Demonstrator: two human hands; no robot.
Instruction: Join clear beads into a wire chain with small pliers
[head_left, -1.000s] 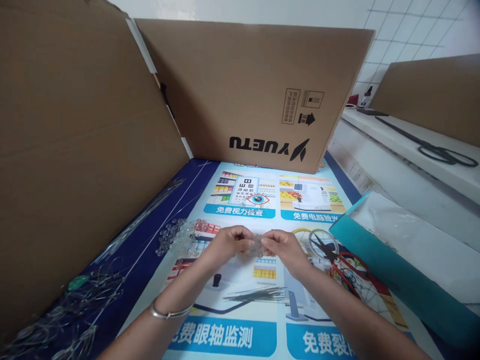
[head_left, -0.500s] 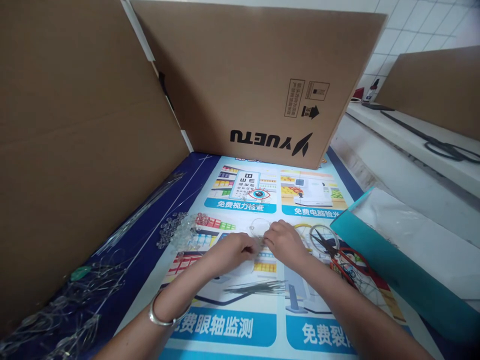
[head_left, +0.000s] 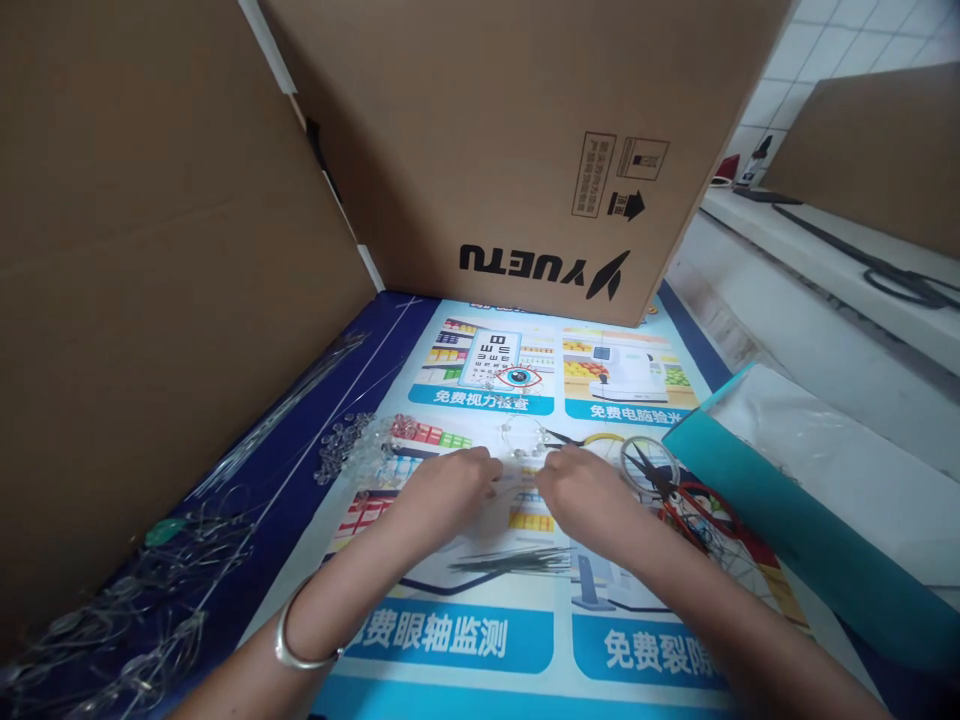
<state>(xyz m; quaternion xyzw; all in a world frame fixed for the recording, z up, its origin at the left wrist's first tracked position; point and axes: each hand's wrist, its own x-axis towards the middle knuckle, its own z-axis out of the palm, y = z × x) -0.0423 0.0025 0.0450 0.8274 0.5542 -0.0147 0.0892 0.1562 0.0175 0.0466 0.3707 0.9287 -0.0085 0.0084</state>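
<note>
My left hand (head_left: 450, 490) and my right hand (head_left: 581, 493) lie low over the printed poster (head_left: 480, 640), knuckles up, fingers curled in toward each other. Between and just beyond them sits a small clear ring of beads (head_left: 523, 437), with a thin clear strand running from it toward each hand. The fingertips seem pinched on that strand, though the hands hide the grip. A silver bangle (head_left: 294, 650) circles my left wrist.
Loose clear beads (head_left: 358, 452) lie left of my hands, thin wires (head_left: 510, 560) in front. Red-handled scissors (head_left: 679, 495) rest at the right beside a teal sheet (head_left: 795, 560). Cardboard panels (head_left: 525, 150) wall off the back and left; tangled clear wire (head_left: 135, 600) lies at the lower left.
Both hands have dropped from a raised pinch down onto the poster and drawn slightly apart. The clear beaded ring now lies on the surface just beyond the fingers.
</note>
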